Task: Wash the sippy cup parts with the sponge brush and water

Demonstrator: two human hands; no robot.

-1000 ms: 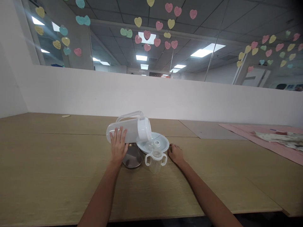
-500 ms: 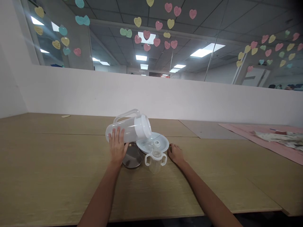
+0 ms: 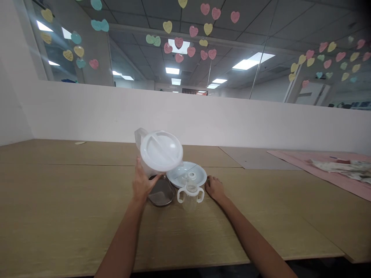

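Note:
My left hand is closed around a translucent pitcher, held up and tilted so that its white lid faces me. Its body is mostly hidden behind the lid. Below the pitcher a dark metal tray rests on the table. Just right of that tray stands a clear baby bottle with two white handles and an uncapped neck. Behind it, a clear piece with a white ring lies in a pale plate. My right hand rests on the table by the plate's right edge, fingers curled, their tips hidden.
A wooden table reaches back to a white wall under a window with heart-shaped notes. On the right, a pink cloth bears some whitish crumpled material. A small flat beige piece lies at the back left.
The pitcher has turned in my left hand's grip, from lying sideways with its lid to the right to showing its lid toward me. My right hand and the bottle are still.

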